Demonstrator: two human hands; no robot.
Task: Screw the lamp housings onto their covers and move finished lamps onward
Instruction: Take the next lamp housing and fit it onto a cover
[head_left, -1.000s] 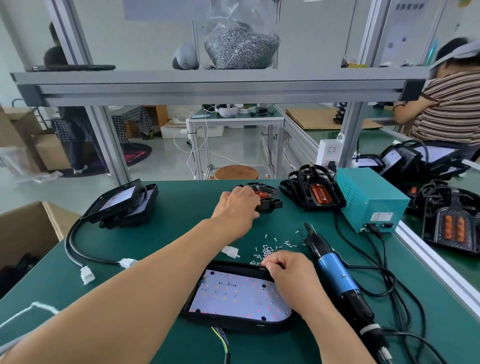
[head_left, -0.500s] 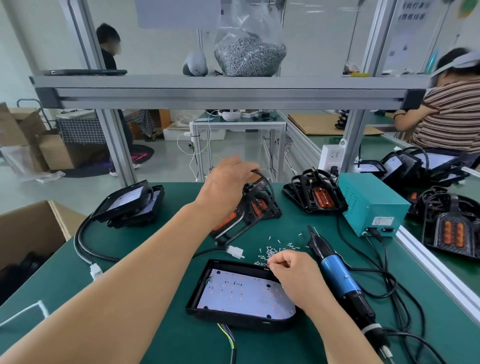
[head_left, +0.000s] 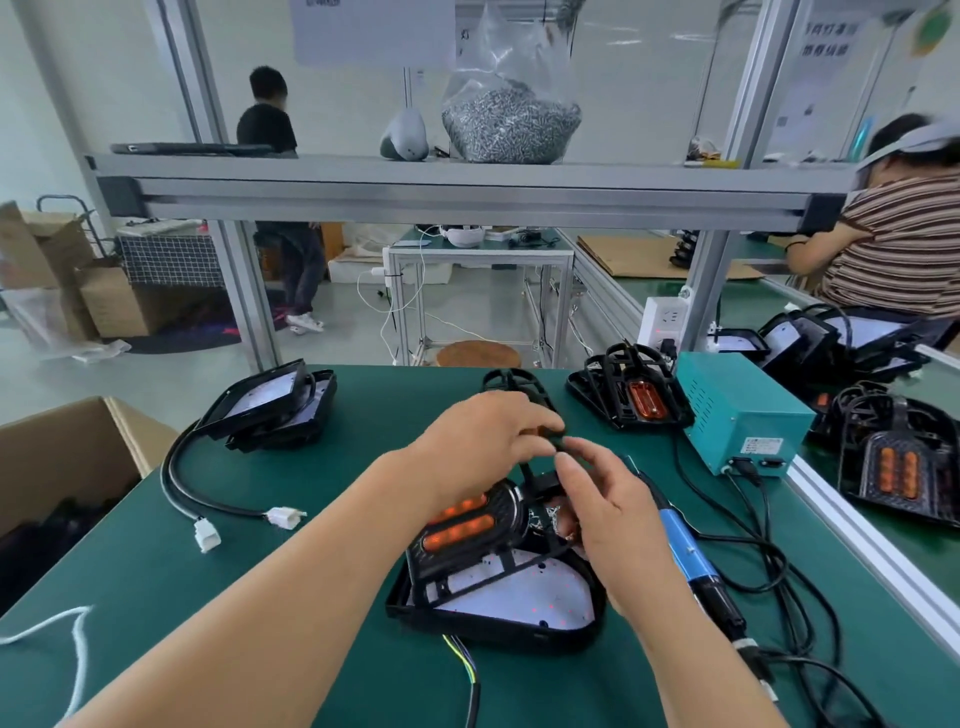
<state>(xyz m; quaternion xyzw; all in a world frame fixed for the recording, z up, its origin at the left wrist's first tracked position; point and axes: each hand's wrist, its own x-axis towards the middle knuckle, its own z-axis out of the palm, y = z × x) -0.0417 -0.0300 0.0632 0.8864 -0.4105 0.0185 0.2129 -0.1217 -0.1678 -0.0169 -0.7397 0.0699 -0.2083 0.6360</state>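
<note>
From the person's seat, an open brown cardboard box (head_left: 78, 441) stands beside the desk at 9 o'clock. At 10 o'clock on the green desk (head_left: 156, 597) lies a stack of black finished lamps (head_left: 270, 405), and its black cable with white plugs (head_left: 208, 535) runs toward the centre.

The left hand (head_left: 483, 447) grips, with curled fingers, the upper end of a black plastic lamp housing with two orange windows (head_left: 462, 525). It holds this housing tilted over the black lamp cover with a white LED board (head_left: 519, 605), which lies flat at 6 o'clock. The low end of the housing touches the cover; the high end is apart from it.

The right hand (head_left: 608, 514) has thumb and forefinger at the same upper end, but I cannot tell whether they really pinch it. Just beside the cover at 3 o'clock lies a blue electric screwdriver (head_left: 685, 551), untouched. At 1 o'clock stands a teal metal power box (head_left: 743, 421).

In my judgement the step in hand is seating the housing on the cover, before any fastening. The next move calls for lowering it flat with the edges aligned and the thin coloured wires (head_left: 460, 652) not trapped. Then the right hand must take up the screwdriver.
</note>
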